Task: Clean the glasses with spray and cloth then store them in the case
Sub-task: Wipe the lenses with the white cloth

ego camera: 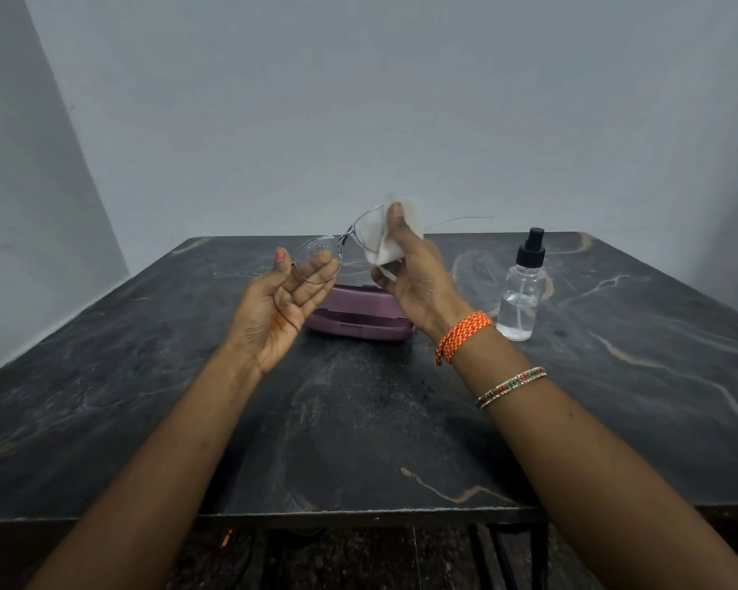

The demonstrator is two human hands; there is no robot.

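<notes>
Thin wire-framed glasses (341, 242) are held in the air above the table's middle. My left hand (280, 306) grips the left lens rim between thumb and fingers; that lens carries small droplets. My right hand (414, 276) pinches a white cloth (390, 244) around the right lens, thumb on the near side. One temple arm sticks out to the right. A closed purple glasses case (358, 319) lies on the table just below and behind my hands. A clear spray bottle (522, 291) with a black pump top stands upright to the right of the case.
The dark marble table (358, 419) reaches to a grey wall at the back and another wall at the left. Its front edge is near me, with dark frame bars below it. My right wrist wears an orange thread band and a beaded bangle.
</notes>
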